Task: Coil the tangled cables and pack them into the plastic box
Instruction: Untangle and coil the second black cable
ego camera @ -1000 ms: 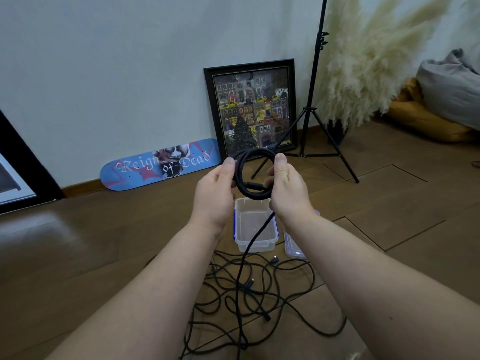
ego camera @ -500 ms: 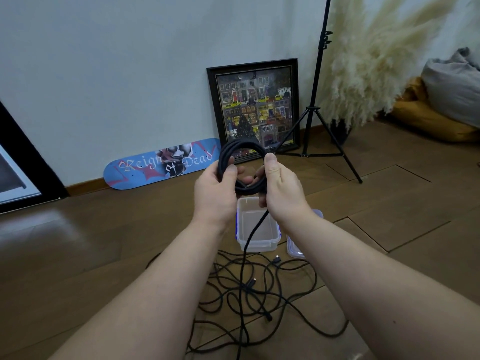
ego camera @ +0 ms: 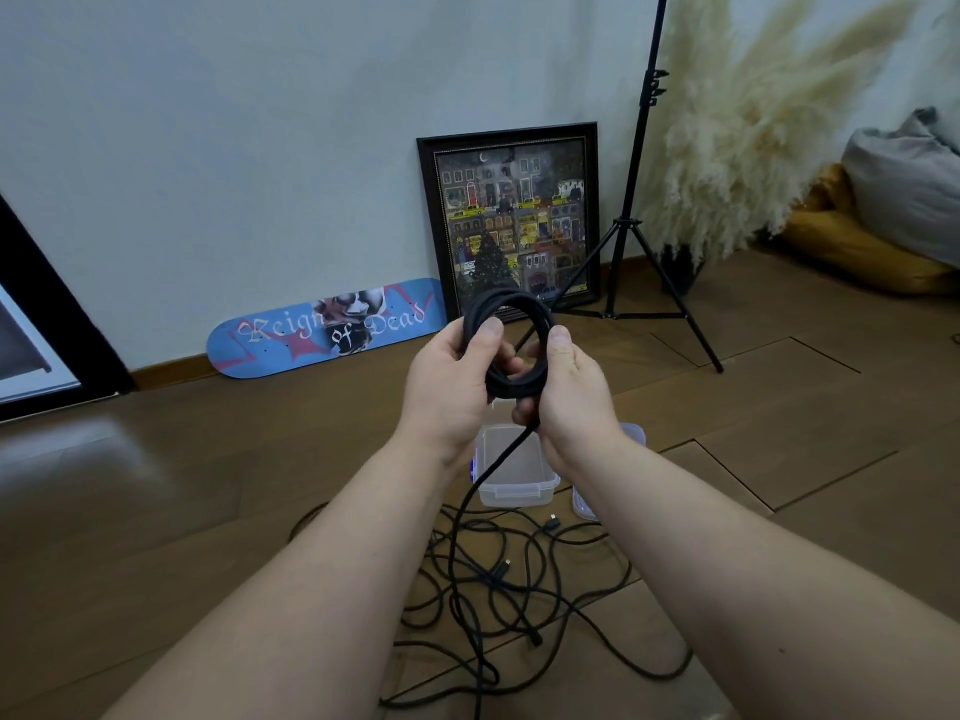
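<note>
A black cable coil (ego camera: 511, 309) of several loops is held up in front of me. My left hand (ego camera: 452, 387) grips its left side with the thumb over the loops. My right hand (ego camera: 571, 392) pinches the right and lower side. A loose strand runs from the coil down to a tangle of black cables (ego camera: 498, 589) on the wooden floor. The clear plastic box (ego camera: 519, 485) stands open on the floor just below my hands, partly hidden by my wrists. Its lid (ego camera: 584, 506) lies to its right, mostly hidden by my right forearm.
A blue skateboard deck (ego camera: 322, 330) and a framed picture (ego camera: 511, 220) lean on the wall behind. A black tripod stand (ego camera: 631, 220), pampas grass (ego camera: 737, 122) and cushions (ego camera: 893, 215) are at the right. A dark frame (ego camera: 36, 330) stands at the far left.
The coil has gained loops and grown thicker. My hands have moved closer together on it, and the right hand has fed more strand up from the floor tangle.
</note>
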Demonstrator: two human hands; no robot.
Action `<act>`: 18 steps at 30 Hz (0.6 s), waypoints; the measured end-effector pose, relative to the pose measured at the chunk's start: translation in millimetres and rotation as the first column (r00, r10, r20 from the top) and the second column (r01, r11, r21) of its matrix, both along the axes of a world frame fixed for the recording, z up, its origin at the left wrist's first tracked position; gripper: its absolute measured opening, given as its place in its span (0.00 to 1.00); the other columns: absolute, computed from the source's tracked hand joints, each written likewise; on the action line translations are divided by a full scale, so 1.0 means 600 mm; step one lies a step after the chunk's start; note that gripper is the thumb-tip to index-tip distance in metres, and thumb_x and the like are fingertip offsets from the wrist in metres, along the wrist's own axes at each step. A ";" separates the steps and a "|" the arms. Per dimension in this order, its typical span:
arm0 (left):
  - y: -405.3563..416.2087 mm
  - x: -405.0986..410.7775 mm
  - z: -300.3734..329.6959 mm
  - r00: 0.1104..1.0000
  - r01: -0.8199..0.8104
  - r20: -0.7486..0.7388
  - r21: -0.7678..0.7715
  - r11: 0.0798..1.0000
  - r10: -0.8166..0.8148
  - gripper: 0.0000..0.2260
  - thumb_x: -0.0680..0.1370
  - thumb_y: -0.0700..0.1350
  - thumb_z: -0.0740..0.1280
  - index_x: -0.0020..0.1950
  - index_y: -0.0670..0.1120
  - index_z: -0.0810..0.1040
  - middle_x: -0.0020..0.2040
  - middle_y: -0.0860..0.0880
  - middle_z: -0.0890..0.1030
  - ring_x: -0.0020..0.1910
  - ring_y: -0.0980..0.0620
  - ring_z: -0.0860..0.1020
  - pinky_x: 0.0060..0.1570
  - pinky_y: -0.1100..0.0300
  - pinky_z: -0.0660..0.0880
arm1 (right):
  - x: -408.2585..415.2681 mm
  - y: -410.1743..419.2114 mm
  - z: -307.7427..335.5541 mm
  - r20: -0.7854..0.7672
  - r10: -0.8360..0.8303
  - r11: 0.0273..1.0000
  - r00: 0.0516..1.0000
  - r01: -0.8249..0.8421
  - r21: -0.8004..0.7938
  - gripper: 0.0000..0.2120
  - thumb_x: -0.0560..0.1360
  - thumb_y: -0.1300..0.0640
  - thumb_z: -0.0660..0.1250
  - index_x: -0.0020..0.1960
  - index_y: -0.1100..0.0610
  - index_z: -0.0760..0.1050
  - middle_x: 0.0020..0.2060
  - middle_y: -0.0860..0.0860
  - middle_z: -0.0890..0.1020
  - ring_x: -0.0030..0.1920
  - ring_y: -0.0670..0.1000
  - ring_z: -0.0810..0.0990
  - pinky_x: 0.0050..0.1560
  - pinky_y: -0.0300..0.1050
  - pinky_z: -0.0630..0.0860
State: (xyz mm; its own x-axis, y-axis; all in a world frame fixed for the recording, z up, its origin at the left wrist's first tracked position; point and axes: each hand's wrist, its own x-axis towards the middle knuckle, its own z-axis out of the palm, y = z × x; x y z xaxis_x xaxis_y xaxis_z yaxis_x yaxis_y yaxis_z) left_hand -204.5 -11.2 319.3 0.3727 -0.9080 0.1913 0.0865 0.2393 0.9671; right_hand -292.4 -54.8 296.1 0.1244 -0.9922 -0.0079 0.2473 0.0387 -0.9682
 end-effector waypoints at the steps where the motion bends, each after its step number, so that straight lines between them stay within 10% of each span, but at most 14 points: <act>1: 0.000 -0.003 0.002 1.000 -0.009 -0.005 -0.032 0.999 0.009 0.10 0.82 0.43 0.62 0.42 0.45 0.74 0.31 0.51 0.75 0.33 0.55 0.77 0.39 0.60 0.76 | 0.002 0.003 0.003 0.042 0.021 0.999 0.999 -0.022 0.031 0.19 0.84 0.46 0.50 0.46 0.57 0.72 0.34 0.54 0.77 0.26 0.47 0.69 0.29 0.44 0.69; 12: 0.005 0.000 0.011 0.998 0.049 0.038 -0.122 0.991 -0.045 0.13 0.84 0.42 0.56 0.40 0.47 0.70 0.28 0.54 0.66 0.27 0.56 0.66 0.39 0.56 0.67 | -0.005 0.013 0.009 -0.048 0.199 0.972 0.979 -0.191 0.134 0.22 0.83 0.45 0.51 0.44 0.57 0.75 0.33 0.54 0.74 0.29 0.50 0.70 0.31 0.44 0.72; 18: -0.009 0.043 0.026 0.918 -0.262 -0.327 -0.076 0.962 0.225 0.15 0.85 0.43 0.55 0.38 0.48 0.65 0.24 0.56 0.61 0.22 0.59 0.58 0.24 0.67 0.61 | -0.038 -0.001 -0.015 -0.366 0.344 0.932 0.865 -0.363 0.018 0.06 0.78 0.53 0.61 0.48 0.55 0.75 0.32 0.52 0.76 0.33 0.51 0.75 0.45 0.53 0.78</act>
